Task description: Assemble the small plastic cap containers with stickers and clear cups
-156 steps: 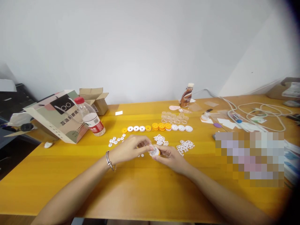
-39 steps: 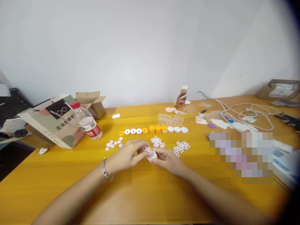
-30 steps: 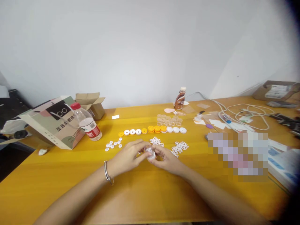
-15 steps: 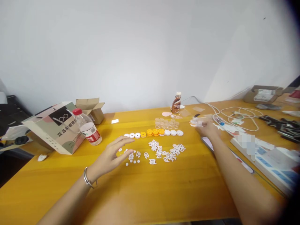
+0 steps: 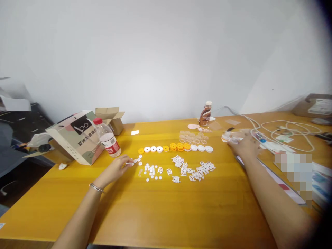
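Note:
My left hand [image 5: 115, 170] is low over the table, its fingertips drawn together at a small white disc [image 5: 131, 164] at the left end of a short line of such discs. A loose cluster of small white discs [image 5: 150, 170] lies to its right. My right hand [image 5: 245, 147] is at the right side, fingers curled beside small clear and white-orange pieces [image 5: 227, 136]; its grip is partly hidden. Between the hands runs a row of white and orange round wheels [image 5: 159, 149], some stacked. White openwork plastic pieces [image 5: 199, 170] lie before it, and clear rings [image 5: 192, 137] stand behind.
On the left are a water bottle [image 5: 110, 142], a paper bag [image 5: 80, 138] and an open cardboard box [image 5: 114, 119]. A brown drink bottle [image 5: 205, 116] stands at the back. A phone-like flat device [image 5: 275, 181], white cables [image 5: 293, 138] and a power strip [image 5: 321, 183] occupy the right.
My left hand has moved left and down to the small discs, its spread fingers closing together. My right hand stays by the clear pieces. The view has turned slightly left.

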Motion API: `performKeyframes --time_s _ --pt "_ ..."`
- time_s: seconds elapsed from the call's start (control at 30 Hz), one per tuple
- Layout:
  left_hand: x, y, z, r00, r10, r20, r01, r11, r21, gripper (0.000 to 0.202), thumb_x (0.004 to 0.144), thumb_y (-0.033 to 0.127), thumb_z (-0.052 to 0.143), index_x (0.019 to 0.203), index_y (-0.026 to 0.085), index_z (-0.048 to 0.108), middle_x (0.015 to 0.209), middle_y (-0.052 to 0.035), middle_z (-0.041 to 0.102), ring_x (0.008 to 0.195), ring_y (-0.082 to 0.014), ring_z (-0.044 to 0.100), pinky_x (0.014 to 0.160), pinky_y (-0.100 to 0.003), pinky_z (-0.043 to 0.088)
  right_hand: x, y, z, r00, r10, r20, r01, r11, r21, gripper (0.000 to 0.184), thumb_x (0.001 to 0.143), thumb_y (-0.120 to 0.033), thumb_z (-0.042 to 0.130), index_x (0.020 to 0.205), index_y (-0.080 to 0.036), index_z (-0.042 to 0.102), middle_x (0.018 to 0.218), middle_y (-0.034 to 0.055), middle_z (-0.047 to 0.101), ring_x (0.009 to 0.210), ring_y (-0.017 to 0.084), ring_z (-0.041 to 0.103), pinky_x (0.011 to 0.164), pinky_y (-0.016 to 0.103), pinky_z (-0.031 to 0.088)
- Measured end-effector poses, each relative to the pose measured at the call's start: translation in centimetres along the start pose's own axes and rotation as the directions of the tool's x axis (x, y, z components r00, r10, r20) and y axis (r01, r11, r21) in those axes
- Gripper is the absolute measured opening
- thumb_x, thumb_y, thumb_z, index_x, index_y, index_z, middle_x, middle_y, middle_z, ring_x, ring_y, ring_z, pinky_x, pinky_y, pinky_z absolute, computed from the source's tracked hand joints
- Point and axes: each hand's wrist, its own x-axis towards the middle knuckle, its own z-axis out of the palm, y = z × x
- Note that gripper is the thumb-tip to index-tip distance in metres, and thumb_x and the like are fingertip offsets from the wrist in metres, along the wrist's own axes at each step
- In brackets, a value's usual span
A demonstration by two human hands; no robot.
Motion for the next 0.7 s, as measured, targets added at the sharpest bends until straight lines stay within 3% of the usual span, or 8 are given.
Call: performKeyframes --time_s 0.03,0.13,0.23,0.33,0.53,0.7 --pt "-0.1 -0.5 0.3 1.0 -0.028 -0.003 0.028 0.999 0.024 0.023 0.081 0.033 0.042 0.091 0.019 0.057 0.096 -0.0067 0.057 0.087 -0.0186 0.055 0.08 -0.031 0.042 -0.4 -0.6 -0.1 0.997 0.035 -0.072 -0.036 0.999 -0.02 0.061 0.057 -0.039 0.063 0.106 -0.012 0.038 0.107 0.0261 0.045 0.099 0.033 0.036 0.072 0.043 0.021" --pt "-0.2 -1.7 1.0 0.994 -0.107 -0.036 0.11 0.991 0.082 0.02 0.078 0.029 0.044 0.09 0.018 0.055 0.094 -0.0074 0.057 0.086 -0.0192 0.055 0.079 -0.031 0.042 -2.1 -2.8 -0.7 0.984 -0.12 -0.133 0.123 0.992 0.02 0.05 0.065 -0.042 0.055 0.104 -0.015 0.039 0.108 0.0205 0.043 0.1 0.029 0.035 0.073 0.04 0.025" --pt "-0.3 -2.2 1.2 0.98 -0.196 -0.034 0.198 0.973 0.117 0.017 0.076 0.027 0.046 0.087 0.017 0.053 0.091 -0.0077 0.057 0.083 -0.0199 0.055 0.075 -0.031 0.042 -4.3 -5.5 -1.4 0.953 -0.264 -0.151 0.284 0.95 0.128 0.028 0.067 -0.035 0.053 0.086 -0.017 0.042 0.089 0.0107 0.046 0.089 0.024 0.039 0.074 0.036 0.029" --pt "-0.3 -2.1 1.4 0.964 -0.264 -0.017 0.264 0.956 0.128 0.015 0.075 0.028 0.047 0.083 0.017 0.052 0.085 -0.0067 0.058 0.077 -0.0197 0.055 0.07 -0.03 0.042 -6.9 -8.0 -2.2 0.905 -0.392 -0.167 0.425 0.851 0.308 0.014 0.066 -0.022 0.049 0.068 -0.021 0.036 0.072 0.0014 0.04 0.075 0.019 0.04 0.07 0.032 0.032" --pt "-0.2 -1.7 1.9 0.956 -0.294 0.011 0.291 0.948 0.129 0.012 0.077 0.022 0.043 0.077 0.016 0.053 0.08 -0.0062 0.059 0.075 -0.0192 0.055 0.069 -0.029 0.041 -12.4 -10.0 -3.2 0.826 -0.559 -0.073 0.494 0.654 0.573 0.026 0.056 -0.002 0.036 0.054 -0.021 0.019 0.058 -0.0027 0.028 0.056 0.014 0.033 0.053 0.026 0.027" --pt "-0.4 -0.1 1.4 0.964 -0.262 -0.047 0.265 0.962 0.068 0.011 0.078 0.02 0.043 0.076 0.016 0.053 0.08 -0.0058 0.059 0.076 -0.0184 0.055 0.07 -0.029 0.041 -13.9 -9.5 -3.2 0.787 -0.617 -0.026 0.464 0.563 0.684 0.027 0.05 -0.001 0.033 0.053 -0.021 0.015 0.053 -0.0038 0.021 0.049 0.012 0.025 0.047 0.026 0.019"
